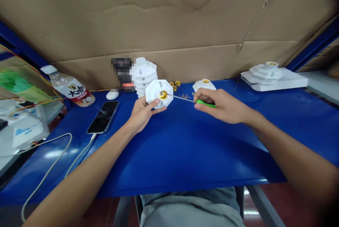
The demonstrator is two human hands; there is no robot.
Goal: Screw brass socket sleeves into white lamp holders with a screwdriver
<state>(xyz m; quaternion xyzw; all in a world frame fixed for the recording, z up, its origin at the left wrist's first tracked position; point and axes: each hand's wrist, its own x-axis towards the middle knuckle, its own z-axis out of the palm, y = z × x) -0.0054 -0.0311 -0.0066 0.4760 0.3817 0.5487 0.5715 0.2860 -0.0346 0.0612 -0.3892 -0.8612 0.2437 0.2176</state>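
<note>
The white lamp holder [155, 91], central above the blue surface [185, 142], looked light, stiff and probably plastic, its smooth face likely a little slippery and its brass socket [165, 95] thin enough to dent; the octagonal rim seemed the best grip, clear of the socket. The left hand [141, 114] had its fingers closed on that rim, thumb across the face, while those of the right hand [222, 105] were wrapped around one green-handled screwdriver [206, 104], its shaft reaching the socket. Measured from the held holder, a stack of white bases [144, 73] stood at ten to eleven o'clock, too overlapped to count; at least three loose brass shells [177, 83] lay at two o'clock, screws [184, 96] too small to count at three, and one second lamp holder [201, 86] beyond them. One phone [103, 117] lay between eight and nine o'clock.
</note>
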